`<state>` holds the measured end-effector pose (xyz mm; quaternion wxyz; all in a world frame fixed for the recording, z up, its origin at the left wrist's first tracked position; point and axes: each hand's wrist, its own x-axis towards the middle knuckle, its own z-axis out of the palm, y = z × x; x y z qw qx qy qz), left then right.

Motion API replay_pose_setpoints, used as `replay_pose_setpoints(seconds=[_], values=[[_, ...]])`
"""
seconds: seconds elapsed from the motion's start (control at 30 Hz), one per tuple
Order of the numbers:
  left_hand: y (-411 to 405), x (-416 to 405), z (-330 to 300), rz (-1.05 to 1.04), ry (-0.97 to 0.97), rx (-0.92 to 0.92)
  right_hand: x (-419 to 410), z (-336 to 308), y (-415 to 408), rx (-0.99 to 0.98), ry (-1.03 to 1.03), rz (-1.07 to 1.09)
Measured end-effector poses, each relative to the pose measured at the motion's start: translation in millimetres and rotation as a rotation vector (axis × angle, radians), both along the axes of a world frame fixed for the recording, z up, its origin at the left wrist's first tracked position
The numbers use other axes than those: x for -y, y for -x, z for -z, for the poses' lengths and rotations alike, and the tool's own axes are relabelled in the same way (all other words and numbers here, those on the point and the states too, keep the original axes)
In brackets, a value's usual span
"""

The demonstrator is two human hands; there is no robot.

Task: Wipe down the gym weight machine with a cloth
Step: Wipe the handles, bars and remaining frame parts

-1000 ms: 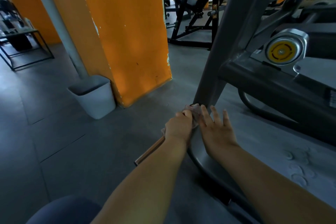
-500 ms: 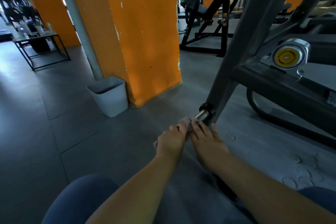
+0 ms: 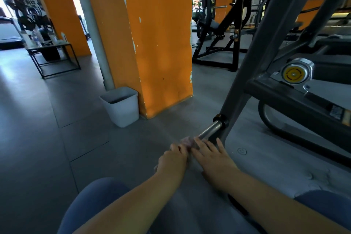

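- Head view, change: a second ago my hands sat at the foot of the grey upright post [image 3: 252,62] of the weight machine, with no peg showing. Now a chrome peg [image 3: 209,130] with its black collar [image 3: 220,119] stands exposed, and my hands have drawn back along it toward its free end.
- Left hand [image 3: 171,161]: fingers curled round the cloth [image 3: 187,141], a pale bunched piece at the near end of the peg.
- Right hand [image 3: 213,156]: fingers straight and spread, lying beside the cloth; it grips nothing that I can see.
- Reading: I judge the stroke along the peg is nearly run out, so this peg is close to done. The post, the dark frame rail [image 3: 296,104] and the yellow pivot cap [image 3: 293,74] remain to be wiped.
- Hidden or unclear: most of the cloth is covered by my hands, and the peg's near end is hidden beneath them. I cannot tell whether the cloth wraps the peg or merely presses on it.
- The machine is cut off at the top and right edges. My knees [image 3: 98,195] fill the lower frame.
- Elsewhere: a white bin [image 3: 121,106] against the orange pillar [image 3: 159,43].
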<state>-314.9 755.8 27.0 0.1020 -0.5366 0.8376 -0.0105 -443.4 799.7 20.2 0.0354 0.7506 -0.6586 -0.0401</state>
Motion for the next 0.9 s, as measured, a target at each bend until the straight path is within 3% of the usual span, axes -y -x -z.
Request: replay_pose_setpoints(seconds=[0.1, 0.27, 0.47, 0.67, 0.9], values=[[-11, -6, -17, 0.068, 0.105, -0.152, -5, -9, -4, 0.069, 0.102, -0.022], [-22, -16, -57, 0.288, 0.347, -0.361, -18, -33, -2, 0.181, 0.519, -0.075], [-16, -43, -118, 0.542, 0.631, -0.648, -43, -95, 9, 0.262, 0.823, -0.145], [-8, -75, -184, 0.657, 0.811, -0.744, -71, -164, 16, 0.379, 1.048, -0.335], [-3, -96, -249, 0.704, 1.175, -0.734, -89, -232, 25, 0.341, 1.198, -0.400]])
